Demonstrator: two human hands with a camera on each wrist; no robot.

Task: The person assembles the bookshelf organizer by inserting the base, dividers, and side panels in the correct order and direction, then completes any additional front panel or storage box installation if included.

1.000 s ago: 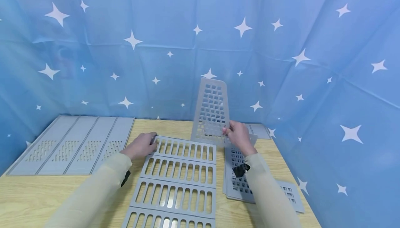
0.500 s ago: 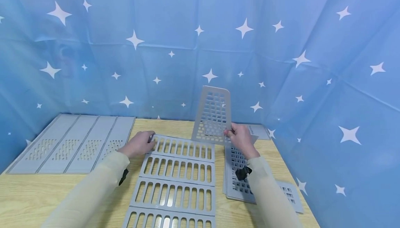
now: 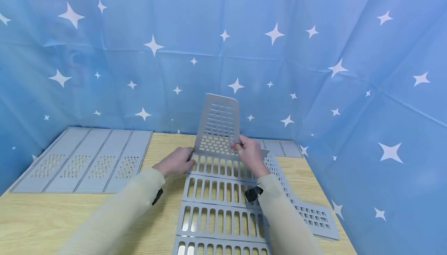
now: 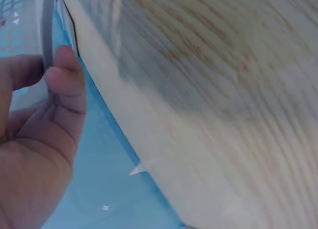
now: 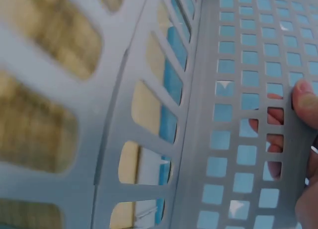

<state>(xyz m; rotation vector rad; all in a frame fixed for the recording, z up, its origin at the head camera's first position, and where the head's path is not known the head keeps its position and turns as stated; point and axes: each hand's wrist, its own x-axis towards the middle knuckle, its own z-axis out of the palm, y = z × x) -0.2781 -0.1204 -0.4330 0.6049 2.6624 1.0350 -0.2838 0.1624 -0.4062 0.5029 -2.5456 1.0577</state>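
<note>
You're pinching raised grid panel (image 3: 220, 132) w/ R hand (image 3: 250, 155) & gripping slotted panel (image 3: 220, 202) at far left corner w/ L hand (image 3: 176, 161).

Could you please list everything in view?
Wood-grain table: 1, tan, underneath
Star-printed sheet: 1, blue, behind
Slotted plastic-looking panel: 1, grey, table centre
Square-holed plastic-looking panel: 1, grey, raised centrally
Perforated four-section panel: 1, grey, left
Lower square-holed panelling: count unclear, grey, right
Flat grooved panel: 1, grey, far right
Left hand: 1, bare, slotted panel's corner
Right hand: 1, bare, raised panel's edge
Sleeves: 2, cream, forearms
Straps: 2, black, wrists
</note>
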